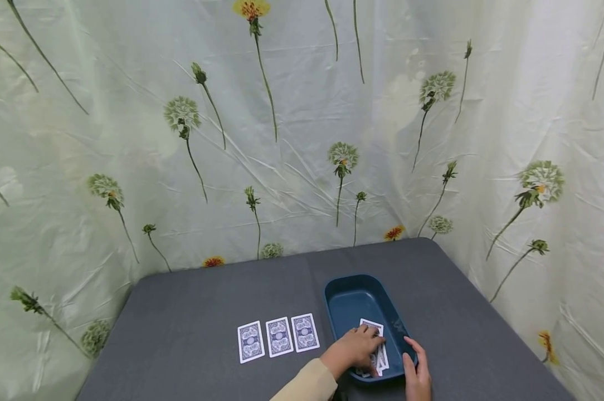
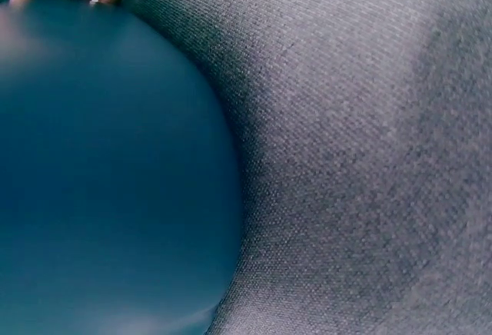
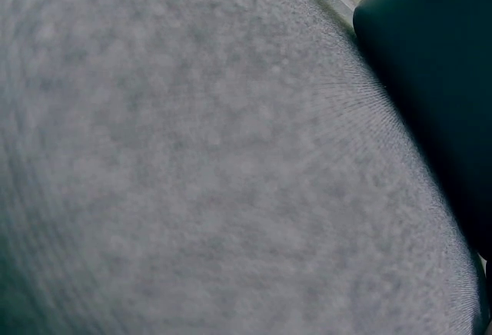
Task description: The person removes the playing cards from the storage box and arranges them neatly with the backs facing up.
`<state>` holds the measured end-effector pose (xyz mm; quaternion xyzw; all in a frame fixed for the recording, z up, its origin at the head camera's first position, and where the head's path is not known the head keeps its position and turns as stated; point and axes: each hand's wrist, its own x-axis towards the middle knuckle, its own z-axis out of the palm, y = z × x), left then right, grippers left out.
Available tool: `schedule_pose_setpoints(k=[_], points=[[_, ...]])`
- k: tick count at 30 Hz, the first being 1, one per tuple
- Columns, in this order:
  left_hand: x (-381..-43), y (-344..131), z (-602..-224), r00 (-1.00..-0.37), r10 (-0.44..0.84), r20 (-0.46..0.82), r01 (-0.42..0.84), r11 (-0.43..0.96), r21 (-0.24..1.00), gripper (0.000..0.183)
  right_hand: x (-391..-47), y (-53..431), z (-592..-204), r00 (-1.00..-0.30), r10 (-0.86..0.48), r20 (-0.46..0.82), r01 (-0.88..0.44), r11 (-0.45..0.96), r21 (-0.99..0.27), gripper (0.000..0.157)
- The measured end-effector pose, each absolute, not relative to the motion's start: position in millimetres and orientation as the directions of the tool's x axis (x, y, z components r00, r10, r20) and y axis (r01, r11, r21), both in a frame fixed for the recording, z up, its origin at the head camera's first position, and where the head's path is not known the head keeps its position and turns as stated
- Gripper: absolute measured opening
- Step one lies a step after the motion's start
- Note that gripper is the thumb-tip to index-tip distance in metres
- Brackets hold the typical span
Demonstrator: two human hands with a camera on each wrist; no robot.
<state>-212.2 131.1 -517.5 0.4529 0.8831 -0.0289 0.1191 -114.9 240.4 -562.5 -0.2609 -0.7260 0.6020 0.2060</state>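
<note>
1. Loose cards [image 1: 384,359] in the blue tray [image 1: 349,303] are partly covered by the left hand [image 1: 359,346]; whether any are pinched cannot be told.
2. The tray's edge is gripped by the right hand [image 1: 418,376].
3. Three cards [image 1: 279,336] are lined up beside it.

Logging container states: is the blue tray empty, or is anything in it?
Not empty: the head view shows patterned cards lying inside the blue tray, partly covered by the left hand.
</note>
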Motion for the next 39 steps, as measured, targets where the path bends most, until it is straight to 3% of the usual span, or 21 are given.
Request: schedule_pose_setpoints(k=[9,20,28,34,39], points=[[-213.8,129.5,-511.8,-0.594,0.753,-0.283,0.754,0.644,0.130,0.071,-114.8,240.0,-559.3,-0.786,0.618,-0.022,0.139,0.141,-0.980,0.037],[-214.4,128.8,-507.6,-0.607,0.733,-0.307,0.741,0.662,0.113,0.072,-114.2,240.6,-559.2,-0.787,0.617,-0.024,0.141,0.141,-0.980,0.038],[-206.2,129.3,-506.0,-0.590,0.779,-0.212,0.804,0.591,-0.063,0.079,-114.8,239.9,-559.8,-0.774,0.633,-0.022,0.138,0.134,-0.981,0.038],[-200.3,132.0,-503.8,-0.586,0.781,-0.216,0.807,0.588,-0.062,0.068,-113.5,241.1,-558.4,-0.799,0.602,-0.022,0.132,0.139,-0.981,0.039],[-199.7,130.7,-506.5,-0.580,0.787,-0.211,0.815,0.568,-0.119,0.069,-115.5,238.2,-561.9,-0.769,0.639,0.008,0.114,0.149,-0.982,0.036]])
